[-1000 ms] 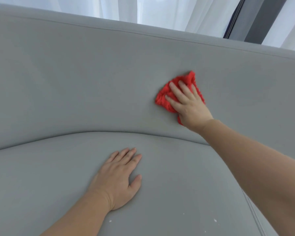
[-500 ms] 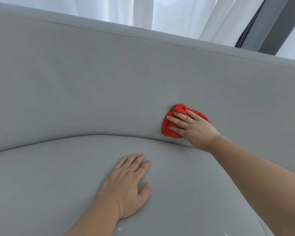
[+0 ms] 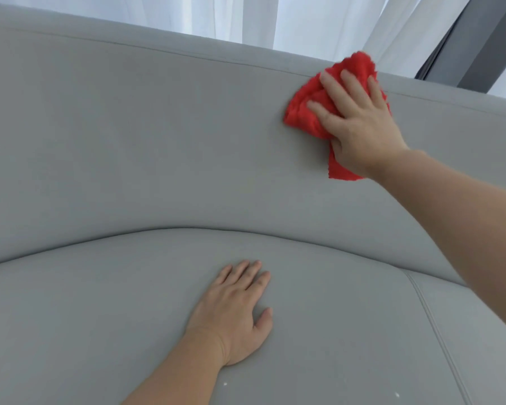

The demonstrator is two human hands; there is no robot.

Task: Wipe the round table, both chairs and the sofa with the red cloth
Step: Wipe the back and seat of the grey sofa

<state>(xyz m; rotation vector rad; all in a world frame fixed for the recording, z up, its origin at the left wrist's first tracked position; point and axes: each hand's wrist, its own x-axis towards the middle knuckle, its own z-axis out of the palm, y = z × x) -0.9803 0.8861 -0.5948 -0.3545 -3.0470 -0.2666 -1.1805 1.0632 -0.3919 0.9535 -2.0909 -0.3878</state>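
Observation:
A grey sofa (image 3: 129,141) fills the view, its backrest above and its seat cushion below. The red cloth (image 3: 304,112) lies bunched against the upper right of the backrest, just under the top edge. My right hand (image 3: 360,127) presses flat on the cloth with straight, spread fingers and covers most of it. My left hand (image 3: 234,311) rests palm down on the seat cushion, fingers straight, holding nothing. The round table and the chairs are out of view.
White curtains (image 3: 246,19) hang behind the sofa back. A dark grey window frame (image 3: 473,45) stands at the upper right. A stitched seam (image 3: 433,331) runs down the seat at the right, and small white specks (image 3: 397,394) lie near the front.
My right hand has swept the red cloth up the backrest, from near the seat crease to just under the top edge. My left hand has stayed flat on the seat.

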